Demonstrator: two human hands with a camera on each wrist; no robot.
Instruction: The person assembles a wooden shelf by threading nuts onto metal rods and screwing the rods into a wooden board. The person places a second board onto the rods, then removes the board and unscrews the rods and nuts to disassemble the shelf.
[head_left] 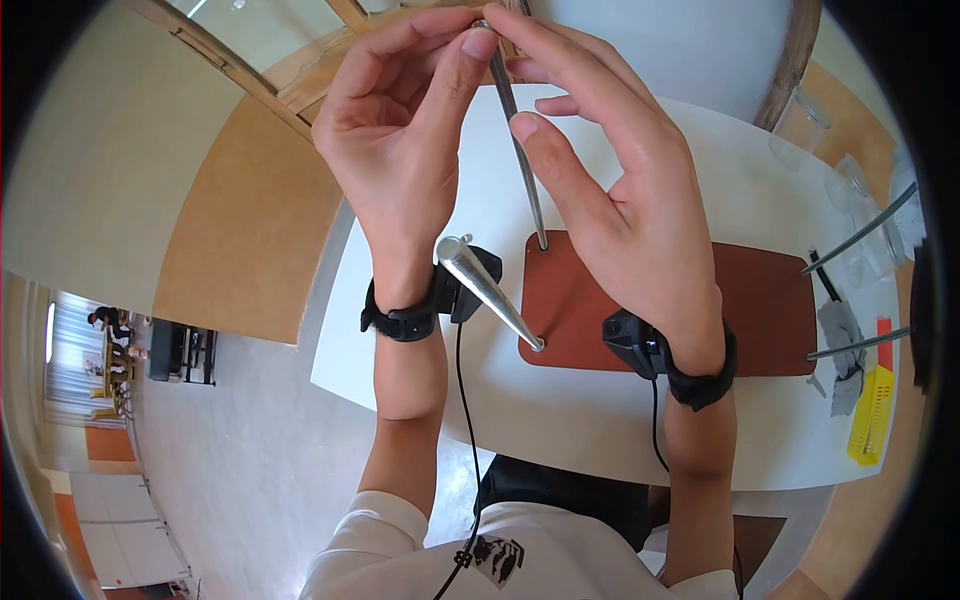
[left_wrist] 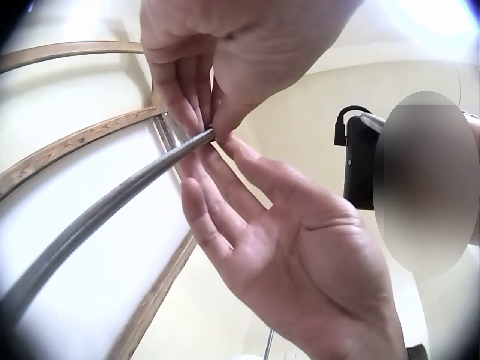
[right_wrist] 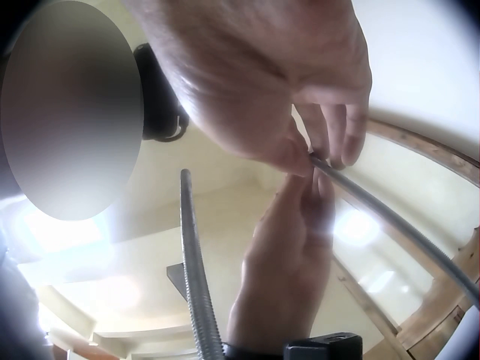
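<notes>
A red-brown board [head_left: 760, 300] lies on the white table with slender metal legs rising from it. One metal leg [head_left: 522, 165] stands up from its far left corner. My left hand [head_left: 400, 160] pinches that leg's upper end between thumb and fingertips. My right hand [head_left: 640, 190] reaches to the same end with its index fingertip, fingers mostly straight, its thumb beside the shaft. The left wrist view shows the right palm [left_wrist: 300, 255] turned open below the leg's end. A second metal leg [head_left: 492, 295] rises from the near left corner, between the forearms.
Two more legs [head_left: 865, 232] stick out at the board's right side. A yellow basket [head_left: 870, 420], a grey cloth [head_left: 843, 350] and a black pen-like item [head_left: 825, 275] lie at the table's right. Clear jars [head_left: 800, 125] stand at the far right. Cables hang from both wrist cameras.
</notes>
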